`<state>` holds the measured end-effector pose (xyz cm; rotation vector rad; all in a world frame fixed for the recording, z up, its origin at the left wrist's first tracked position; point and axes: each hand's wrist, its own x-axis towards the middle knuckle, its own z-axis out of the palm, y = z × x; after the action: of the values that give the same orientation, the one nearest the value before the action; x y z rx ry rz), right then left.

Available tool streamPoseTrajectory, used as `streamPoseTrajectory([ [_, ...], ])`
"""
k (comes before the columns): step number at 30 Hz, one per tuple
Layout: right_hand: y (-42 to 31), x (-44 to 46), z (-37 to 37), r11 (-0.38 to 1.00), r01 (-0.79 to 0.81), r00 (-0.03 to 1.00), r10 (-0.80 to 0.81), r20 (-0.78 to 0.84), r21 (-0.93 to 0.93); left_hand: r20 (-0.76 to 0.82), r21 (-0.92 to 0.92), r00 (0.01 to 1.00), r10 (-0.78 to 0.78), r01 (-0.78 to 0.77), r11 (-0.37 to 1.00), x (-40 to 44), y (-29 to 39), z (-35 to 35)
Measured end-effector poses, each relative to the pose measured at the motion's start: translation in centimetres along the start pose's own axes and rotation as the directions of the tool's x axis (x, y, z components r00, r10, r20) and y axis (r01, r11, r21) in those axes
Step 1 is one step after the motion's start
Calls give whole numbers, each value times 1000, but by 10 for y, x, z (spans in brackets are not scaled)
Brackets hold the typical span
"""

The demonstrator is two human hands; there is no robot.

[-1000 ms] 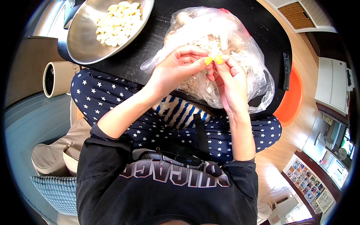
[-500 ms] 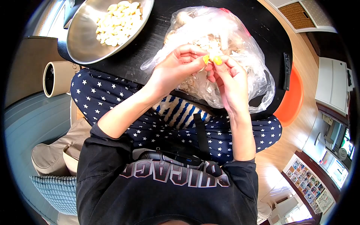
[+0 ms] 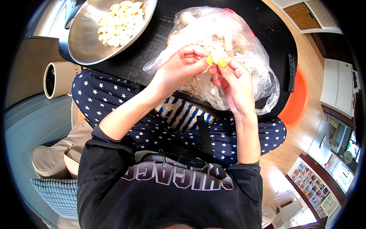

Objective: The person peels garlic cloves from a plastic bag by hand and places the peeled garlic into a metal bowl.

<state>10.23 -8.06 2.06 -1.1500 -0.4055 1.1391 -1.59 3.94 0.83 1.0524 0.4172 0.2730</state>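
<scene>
In the head view, the left hand [image 3: 175,70] and the right hand [image 3: 237,84] meet above a clear plastic bag [image 3: 263,78], thumbs almost tip to tip (the nails are bright yellow). The fingers of both hands are closed in a pinch on a small pale piece [image 3: 215,60] between the thumb tips; most of it is hidden, so its shape cannot be told. The bag lies crumpled on the black worktop [image 3: 160,28], with pale flaky scraps [image 3: 216,44] showing just beyond the fingertips and a red patch at its far edge.

To the left, well apart from the hands, a wide metal bowl [image 3: 85,44] stands on the worktop, holding a heap of smooth, cream-coloured cloves [image 3: 119,24] (garlic, by their look). A black remote control [image 3: 291,72] lies along the right edge of the worktop, near an orange seat [image 3: 299,101]. Below the bag, a blue-and-white striped cloth [image 3: 185,114] shows between the person's star-patterned trouser legs [image 3: 110,91].
</scene>
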Motion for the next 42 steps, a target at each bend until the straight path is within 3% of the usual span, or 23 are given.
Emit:
streamPoseTrajectory([
  [8, -2, 0, -1, 993, -48, 999, 49, -6, 104, -2, 32, 1000, -18, 18, 999, -1, 6, 3],
  [13, 1, -1, 3, 999, 42, 999, -42, -17, 24, 45, -32, 999, 20, -19, 999, 0, 1, 1],
  [20, 3, -2, 5, 998, 42, 999, -43, -16, -56, -10, 66, 1000, 25, -24, 998, -1, 0, 2],
  [23, 2, -1, -1, 1000, -3, 1000, 3, 14, 20, -15, 36, 1000, 0, 1, 999, -1, 3, 4],
  [25, 0, 1, -5, 962, -101, 994, 88, 59, 255, -8, -11, 1000, -18, 18, 1000, 0, 4, 3],
  [27, 2, 2, -14, 953, -89, 992, 57, 115, 290, -6, 159, 998, 64, -62, 985, 3, 4, -3],
  [30, 0, 3, -20, 889, -118, 985, 50, 163, 442, -72, 276, 995, 74, -52, 960, 2, 4, -4],
  [34, -9, 1, -12, 932, -110, 986, 59, 156, 345, -110, 377, 971, 213, -157, 913, 2, 0, 0],
  [36, -7, 0, -12, 941, -101, 987, 55, 150, 323, 18, 568, 971, 239, -207, 797, 2, 4, -5],
  [37, -6, 0, -13, 941, -101, 987, 54, 150, 324, 18, 568, 971, 240, -207, 797, 3, 3, -3],
  [39, -3, 0, -15, 916, -88, 985, 21, 172, 391, 21, 269, 972, 234, -231, 935, 6, 1, 1],
  [40, -4, 0, -14, 916, -88, 985, 20, 172, 392, 21, 270, 972, 234, -231, 935, 4, 3, 1],
  [42, -7, -3, -10, 992, 0, 995, -13, 102, 124, 37, 86, 999, 8, -12, 996, 1, 11, 1],
])
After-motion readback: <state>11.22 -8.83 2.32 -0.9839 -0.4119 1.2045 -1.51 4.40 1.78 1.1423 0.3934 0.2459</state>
